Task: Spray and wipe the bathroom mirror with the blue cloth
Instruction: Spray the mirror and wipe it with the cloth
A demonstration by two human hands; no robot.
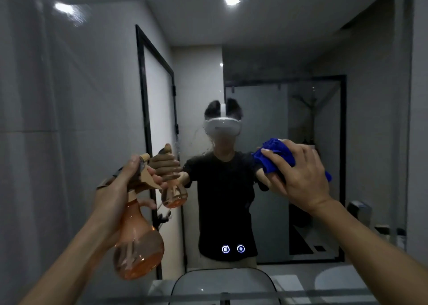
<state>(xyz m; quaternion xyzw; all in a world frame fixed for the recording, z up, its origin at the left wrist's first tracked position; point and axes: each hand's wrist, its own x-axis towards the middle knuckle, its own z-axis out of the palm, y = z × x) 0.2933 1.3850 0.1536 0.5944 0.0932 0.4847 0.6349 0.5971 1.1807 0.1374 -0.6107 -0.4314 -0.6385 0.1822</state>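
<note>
The bathroom mirror [278,61] fills most of the view, with wet drops and streaks on the glass around the centre. My left hand [120,188] grips the trigger head of an orange translucent spray bottle [139,242], held upright close to the mirror with its nozzle facing the glass. My right hand [303,177] presses a bunched blue cloth [275,156] flat against the mirror right of centre. The reflection of a person with both arms raised shows in the glass.
Two lit touch buttons [233,249] glow low on the mirror. Below lie the basin rim [222,274] and the tap top [224,297]. A grey tiled wall [23,119] stands on the left; the mirror's right edge [410,119] meets another wall.
</note>
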